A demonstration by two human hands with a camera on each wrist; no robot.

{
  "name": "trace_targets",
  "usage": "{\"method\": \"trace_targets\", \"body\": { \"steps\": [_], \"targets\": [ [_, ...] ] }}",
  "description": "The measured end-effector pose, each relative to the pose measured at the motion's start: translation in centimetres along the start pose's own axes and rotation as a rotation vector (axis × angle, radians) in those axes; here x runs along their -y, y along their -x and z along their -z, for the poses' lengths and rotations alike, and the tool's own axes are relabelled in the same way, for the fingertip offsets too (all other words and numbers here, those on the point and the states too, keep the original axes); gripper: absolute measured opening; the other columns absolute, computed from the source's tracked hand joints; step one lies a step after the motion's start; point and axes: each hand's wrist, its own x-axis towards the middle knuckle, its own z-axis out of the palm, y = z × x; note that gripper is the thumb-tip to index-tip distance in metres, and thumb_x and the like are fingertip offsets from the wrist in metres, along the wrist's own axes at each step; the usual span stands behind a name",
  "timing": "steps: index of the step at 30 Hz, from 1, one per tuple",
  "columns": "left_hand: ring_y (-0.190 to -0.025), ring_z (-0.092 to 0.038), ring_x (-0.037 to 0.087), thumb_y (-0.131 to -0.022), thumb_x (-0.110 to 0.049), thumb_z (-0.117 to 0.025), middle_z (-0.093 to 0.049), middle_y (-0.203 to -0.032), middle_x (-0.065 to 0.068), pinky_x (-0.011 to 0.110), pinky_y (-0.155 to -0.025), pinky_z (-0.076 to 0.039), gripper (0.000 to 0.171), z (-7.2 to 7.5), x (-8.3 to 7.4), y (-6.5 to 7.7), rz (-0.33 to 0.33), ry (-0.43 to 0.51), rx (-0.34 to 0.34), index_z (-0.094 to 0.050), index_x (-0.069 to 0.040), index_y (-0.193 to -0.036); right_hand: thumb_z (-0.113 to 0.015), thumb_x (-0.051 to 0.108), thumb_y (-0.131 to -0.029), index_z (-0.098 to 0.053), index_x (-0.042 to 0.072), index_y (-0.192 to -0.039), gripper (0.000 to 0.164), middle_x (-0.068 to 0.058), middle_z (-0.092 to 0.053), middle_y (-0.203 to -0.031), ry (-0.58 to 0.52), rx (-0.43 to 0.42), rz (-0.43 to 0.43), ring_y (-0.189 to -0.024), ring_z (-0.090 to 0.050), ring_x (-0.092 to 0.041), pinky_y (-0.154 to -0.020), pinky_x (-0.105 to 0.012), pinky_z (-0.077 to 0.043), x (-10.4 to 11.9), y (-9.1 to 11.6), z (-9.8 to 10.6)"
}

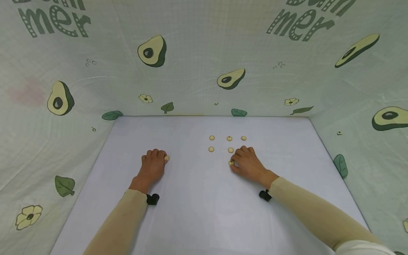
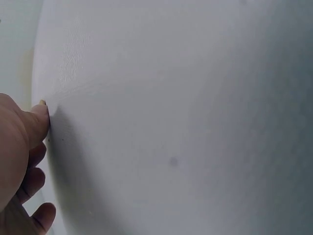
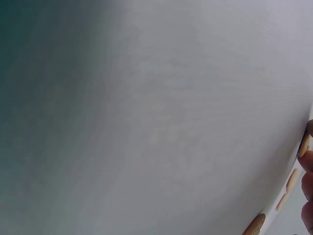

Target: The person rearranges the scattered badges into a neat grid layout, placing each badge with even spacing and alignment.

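My left hand (image 1: pixel 154 164) is on the left half of the white table, pinching a small round pale wooden disc (image 1: pixel 167 158) between thumb and fingers. In the left wrist view only a sliver of that disc (image 2: pixel 42 102) shows beyond the thumb tip. Right of the middle, my right hand (image 1: pixel 248 164) holds another wooden disc (image 1: pixel 231 162) with a dark mark, by thumb and fingertip, close to the tabletop. The right wrist view shows this disc (image 3: pixel 304 144) edge-on between the fingertips. Just beyond it lies a disc (image 1: pixel 231 150) of the front row.
A back row of discs has one at the left (image 1: pixel 211 137), a middle disc (image 1: pixel 229 138) and a right disc (image 1: pixel 243 138). In front lies another disc (image 1: pixel 211 149). Avocado-print cloth (image 1: pixel 191 53) hangs behind and beside the white table (image 1: pixel 197 212).
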Motion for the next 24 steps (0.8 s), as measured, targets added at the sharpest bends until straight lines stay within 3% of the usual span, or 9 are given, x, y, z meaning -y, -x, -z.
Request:
{"method": "trace_targets", "body": {
  "steps": [6, 13, 18, 24],
  "targets": [
    [-0.11, -0.048, 0.038, -0.11, -0.02, -0.057, -0.057, -0.117, 0.019, 0.06, -0.096, -0.04, 0.022, 0.0, 0.0, -0.1, -0.044, -0.071, 0.006, -0.058, -0.001, -0.121, -0.081, 0.028, -0.091, -0.078, 0.012, -0.098, 0.018, -0.002, -0.067, -0.097, 0.007, 0.01, -0.009, -0.093, -0.05, -0.023, -0.087, -0.045, -0.039, 0.0, 0.0, 0.1],
    [-0.106, -0.047, 0.038, -0.11, -0.02, -0.057, -0.056, -0.113, 0.02, 0.059, -0.095, -0.04, 0.023, -0.3, -0.1, -0.2, -0.047, -0.105, 0.004, -0.058, 0.001, -0.119, -0.08, 0.029, -0.093, -0.078, 0.012, -0.099, 0.018, -0.002, -0.067, -0.099, 0.01, 0.035, -0.015, -0.095, -0.051, -0.023, -0.089, -0.046, -0.04, 0.1, -0.1, 0.2],
    [-0.104, -0.048, 0.037, -0.109, -0.022, -0.061, -0.057, -0.109, 0.018, 0.059, -0.094, -0.041, 0.024, -0.4, -0.4, -0.3, -0.06, -0.113, -0.032, -0.059, 0.0, -0.117, -0.08, 0.029, -0.093, -0.078, 0.012, -0.099, 0.018, -0.002, -0.067, -0.099, 0.016, 0.042, -0.016, -0.095, -0.05, -0.023, -0.09, -0.047, -0.04, 0.1, -0.1, 0.2],
    [-0.102, -0.05, 0.036, -0.109, -0.022, -0.059, -0.058, -0.107, 0.018, 0.056, -0.089, -0.045, 0.024, 0.1, -2.1, -0.4, -0.107, -0.123, -0.075, -0.06, 0.0, -0.117, -0.08, 0.029, -0.093, -0.078, 0.012, -0.099, 0.018, -0.002, -0.066, -0.098, 0.02, 0.036, -0.011, -0.095, -0.05, -0.023, -0.089, -0.046, -0.04, 0.0, -0.1, 0.1]
  ]
}}
